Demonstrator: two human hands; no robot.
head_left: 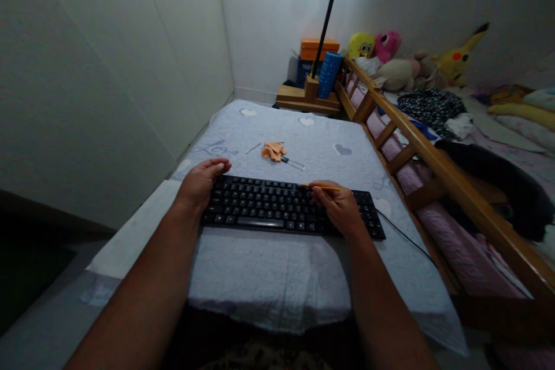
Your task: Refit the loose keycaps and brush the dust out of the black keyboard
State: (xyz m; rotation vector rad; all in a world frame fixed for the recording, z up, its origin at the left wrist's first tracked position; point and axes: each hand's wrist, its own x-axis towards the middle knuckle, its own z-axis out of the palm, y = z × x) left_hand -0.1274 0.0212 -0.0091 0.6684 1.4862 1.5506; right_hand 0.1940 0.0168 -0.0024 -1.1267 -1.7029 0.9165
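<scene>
- Gripping stick (329,188) in right hand (338,206), thumb and fingers closed on it, dark tip pointing left at the far key rows of keyboard (260,206). Can't tell tip contact from here.
- Holding left hand (200,182) at keyboard's left end, fingers bent near the far left corner. Can't tell firm grip from light rest.
- Got keyboard lying crosswise on pale blue cover (269,272), space bar on the near side, cable (399,229) trailing off right.
- Beyond keyboard: see crumpled orange cloth (273,151), wire tool (284,159) at its right edge, swab (253,148) just left.
- Far back: see 2 boxes (309,48), orange above blue, beside black pole (328,11) and blue roller (329,75).
- Right: see wooden rail (401,120), plush toys (454,65) past it.
</scene>
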